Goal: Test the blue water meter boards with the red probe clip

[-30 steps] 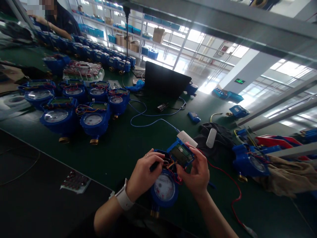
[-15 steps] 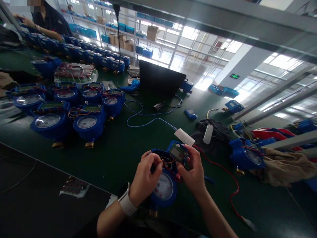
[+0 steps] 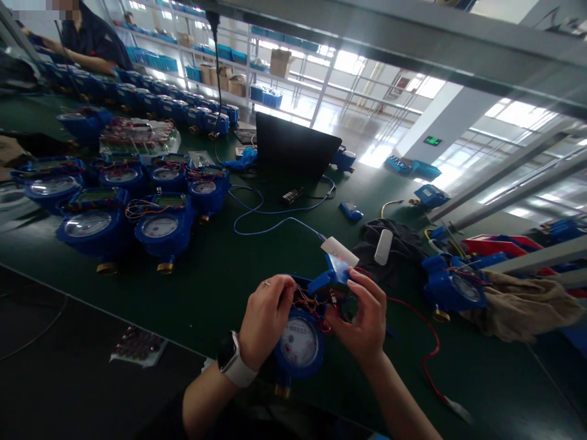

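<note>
In front of me on the green bench sits a blue water meter (image 3: 299,347) with a round dial and a brass fitting, its upper compartment uncovered. Thin coloured wires (image 3: 308,300) spill from that compartment. My left hand (image 3: 266,315) is closed in a pinch on the wires at the compartment's left side; its fingertips are partly hidden. Between the thumb and fingers of my right hand (image 3: 362,315) is a blue display module (image 3: 331,278), tilted up above the meter. The wires run toward the module's underside.
Several similar water meters (image 3: 158,227) stand at the left. A laptop (image 3: 296,143) is at the back. Beyond my right hand lie a white box (image 3: 339,250) on a blue cable, a dark cloth (image 3: 398,244) and a red cable (image 3: 431,327). Another person (image 3: 94,40) works at far left.
My right hand has tipped the display module up, turning its display side out of view. My left hand has shifted slightly left and up, and more wires show between the hands.
</note>
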Available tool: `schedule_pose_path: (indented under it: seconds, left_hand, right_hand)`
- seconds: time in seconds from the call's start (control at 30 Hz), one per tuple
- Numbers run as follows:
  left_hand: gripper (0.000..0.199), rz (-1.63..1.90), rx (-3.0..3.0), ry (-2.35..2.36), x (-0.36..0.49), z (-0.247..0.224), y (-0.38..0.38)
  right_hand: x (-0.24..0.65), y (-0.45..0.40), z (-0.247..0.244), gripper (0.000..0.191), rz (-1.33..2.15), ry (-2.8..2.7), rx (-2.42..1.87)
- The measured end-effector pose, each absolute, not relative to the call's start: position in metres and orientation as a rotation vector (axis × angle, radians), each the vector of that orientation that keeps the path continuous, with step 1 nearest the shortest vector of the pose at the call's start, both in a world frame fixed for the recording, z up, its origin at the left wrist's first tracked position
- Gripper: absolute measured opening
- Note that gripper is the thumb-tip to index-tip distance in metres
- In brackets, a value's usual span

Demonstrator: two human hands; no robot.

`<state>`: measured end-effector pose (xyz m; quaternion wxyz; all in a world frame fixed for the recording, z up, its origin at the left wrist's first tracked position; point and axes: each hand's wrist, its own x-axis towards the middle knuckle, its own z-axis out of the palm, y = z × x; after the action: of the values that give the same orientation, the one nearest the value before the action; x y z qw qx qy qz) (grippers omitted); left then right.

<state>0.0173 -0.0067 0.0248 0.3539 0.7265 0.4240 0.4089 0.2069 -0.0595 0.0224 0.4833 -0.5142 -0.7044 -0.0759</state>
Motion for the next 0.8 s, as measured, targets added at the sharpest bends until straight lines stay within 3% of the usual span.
schedule_pose_path:
  seconds: [0.37,0.53,0.67,0.8]
  left_hand:
    - [0.009,1.037,1.917,0.939,0.001,0.032,-0.018]
    - [0.026,0.99,1.898,0.967,-0.008,0.033,-0.01]
    - [0.008,0.946,1.981,1.037,-0.004,0.029,-0.003]
    - [0.009,0.906,2.014,0.961,0.005,0.027,-0.002]
  right_hand:
    - [0.209,-0.063,0.01,0.056,-0.018,-1.542,-1.529]
    - [0.205,-0.065,0.007,0.059,-0.045,-1.507,-1.431]
    - [0.202,-0.064,0.007,0.059,-0.035,-1.493,-1.434]
    - [0.202,-0.063,0.008,0.06,-0.005,-1.49,-1.439]
